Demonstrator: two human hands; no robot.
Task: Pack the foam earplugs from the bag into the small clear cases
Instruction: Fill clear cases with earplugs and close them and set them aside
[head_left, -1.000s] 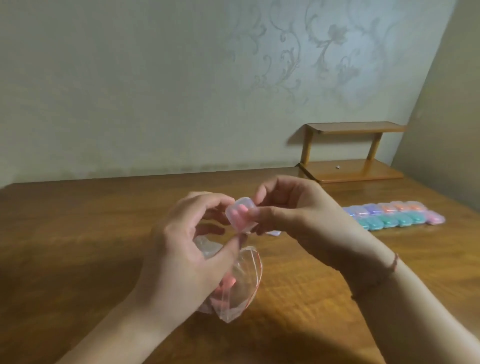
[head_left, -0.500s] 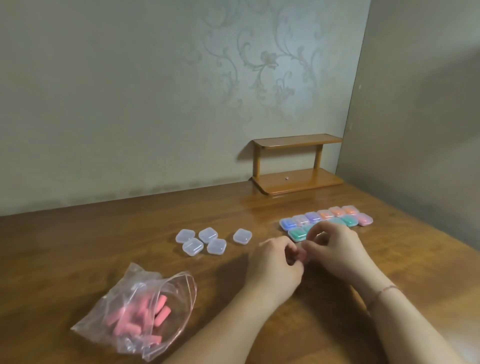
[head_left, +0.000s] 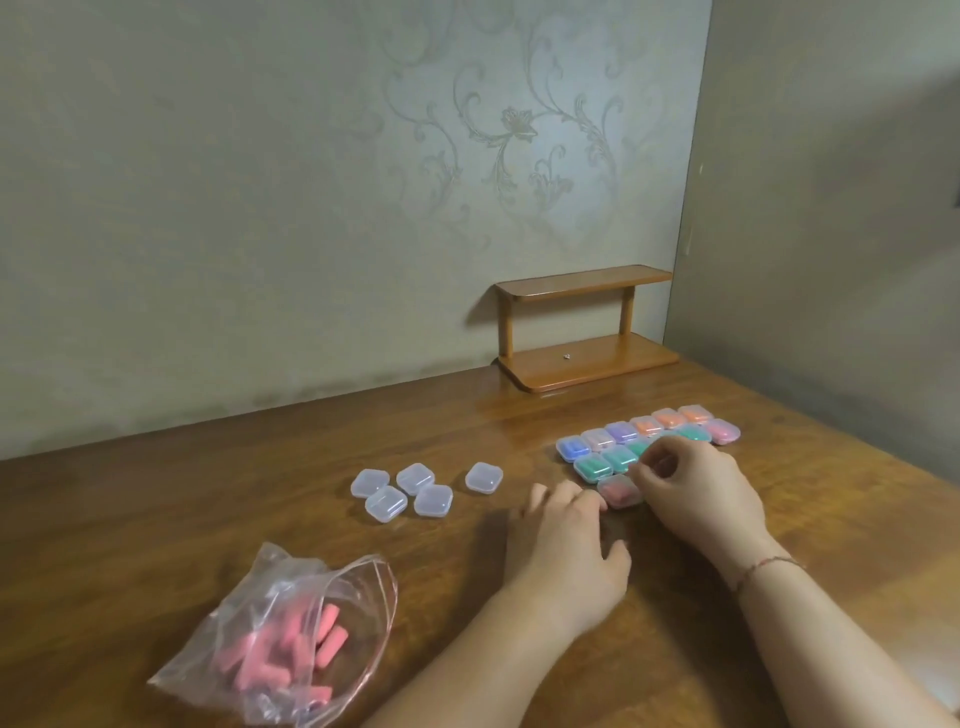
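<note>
A clear zip bag (head_left: 280, 639) of pink foam earplugs lies open at the lower left of the wooden table (head_left: 156, 519). Several empty clear cases (head_left: 400, 491) sit in a loose group at mid-table. Rows of filled cases (head_left: 644, 431), blue, purple, orange, teal and pink, line up to the right. One case holding pink earplugs (head_left: 618, 491) rests on the table just in front of those rows. My left hand (head_left: 566, 545) lies with relaxed fingers, a fingertip touching that case's left side. My right hand (head_left: 696, 493) has curled fingers and pinches the case's right corner.
A small two-tier wooden shelf (head_left: 587, 332) stands against the back wall, behind the filled cases. A side wall closes off the right. A thin bracelet (head_left: 769, 566) circles my right wrist.
The pink-filled case, held in the air between both hands a second ago, now sits on the table in front of the filled rows. My left hand has loosened. The view has swung right.
</note>
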